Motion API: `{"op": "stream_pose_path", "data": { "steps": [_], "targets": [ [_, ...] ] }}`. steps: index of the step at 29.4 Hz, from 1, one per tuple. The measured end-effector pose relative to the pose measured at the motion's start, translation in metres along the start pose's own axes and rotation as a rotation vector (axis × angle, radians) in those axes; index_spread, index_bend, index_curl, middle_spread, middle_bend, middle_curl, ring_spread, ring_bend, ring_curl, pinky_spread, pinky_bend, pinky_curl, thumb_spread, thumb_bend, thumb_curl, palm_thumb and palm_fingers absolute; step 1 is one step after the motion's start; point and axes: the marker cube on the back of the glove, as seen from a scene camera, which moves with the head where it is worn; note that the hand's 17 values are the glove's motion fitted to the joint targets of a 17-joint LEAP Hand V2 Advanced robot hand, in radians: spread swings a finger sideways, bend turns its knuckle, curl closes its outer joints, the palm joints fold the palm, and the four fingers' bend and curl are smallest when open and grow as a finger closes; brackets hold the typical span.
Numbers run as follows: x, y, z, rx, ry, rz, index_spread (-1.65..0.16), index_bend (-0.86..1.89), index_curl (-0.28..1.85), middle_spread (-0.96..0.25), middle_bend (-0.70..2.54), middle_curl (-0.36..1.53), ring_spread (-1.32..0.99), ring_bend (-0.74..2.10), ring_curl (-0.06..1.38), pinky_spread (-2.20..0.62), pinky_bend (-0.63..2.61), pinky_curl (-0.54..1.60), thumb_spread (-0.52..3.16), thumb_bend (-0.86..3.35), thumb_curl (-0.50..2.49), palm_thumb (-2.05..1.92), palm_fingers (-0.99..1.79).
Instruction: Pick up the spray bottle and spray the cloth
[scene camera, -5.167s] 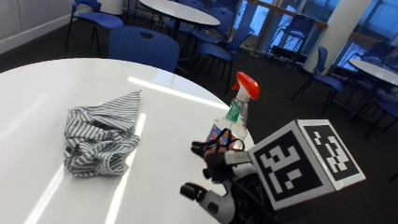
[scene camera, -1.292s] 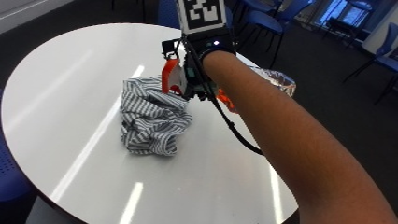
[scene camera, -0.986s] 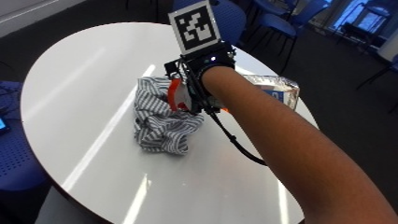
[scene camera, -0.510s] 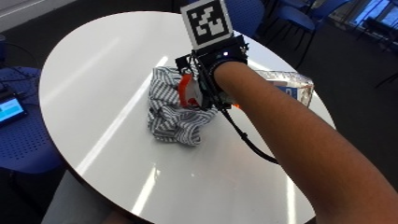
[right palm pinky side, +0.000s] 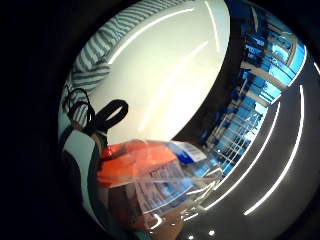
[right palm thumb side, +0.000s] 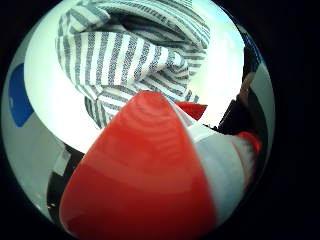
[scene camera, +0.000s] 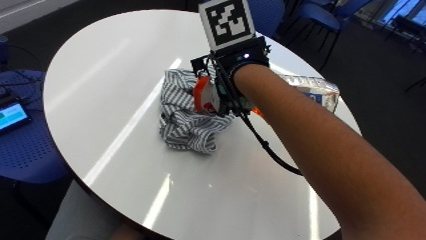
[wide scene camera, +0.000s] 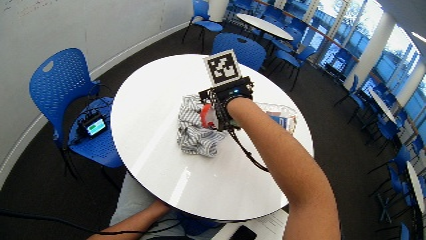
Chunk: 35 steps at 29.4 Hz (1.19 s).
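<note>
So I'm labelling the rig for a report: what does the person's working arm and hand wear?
The right hand wears a black glove with black straps; the forearm is bare, with no sleeve showing. The palm views show a black strap loop at the edge.

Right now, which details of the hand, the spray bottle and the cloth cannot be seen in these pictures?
- Fingers of the hand: outside view, hidden by the wrist and marker board.
- Nozzle opening of the spray bottle: thumb side palm view, covered by its red head.
- Any spray or wet spot on the cloth: too fine to see.
</note>
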Motion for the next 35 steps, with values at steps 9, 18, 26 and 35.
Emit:
{"op": "stream_pose_path", "data": {
  "steps": [9,18,26,35],
  "targets": [
    [-0.001,0.004,-0.003,0.008,-0.005,-0.037,-0.32,0.19,0.58,-0.23,0.6,0.51,-0.2,0.67,0.45,-0.31,0.37,0.37,0.33,-0.04,0.76,0.92,1.37],
    [-0.003,0.004,-0.019,0.112,-0.144,-0.083,-0.32,0.19,0.58,-0.23,0.6,0.51,-0.2,0.67,0.45,-0.31,0.37,0.37,0.33,-0.03,0.76,0.93,1.36],
    [-0.012,0.043,-0.079,0.371,-0.54,-0.433,-0.32,0.19,0.58,-0.23,0.61,0.51,-0.2,0.65,0.44,-0.3,0.38,0.37,0.34,-0.04,0.76,0.93,1.35],
    [-0.054,0.069,-0.129,0.52,-1.089,-0.785,-0.32,0.19,0.58,-0.23,0.62,0.51,-0.2,0.64,0.44,-0.29,0.38,0.37,0.36,-0.03,0.76,0.93,1.35]
  ]
}}
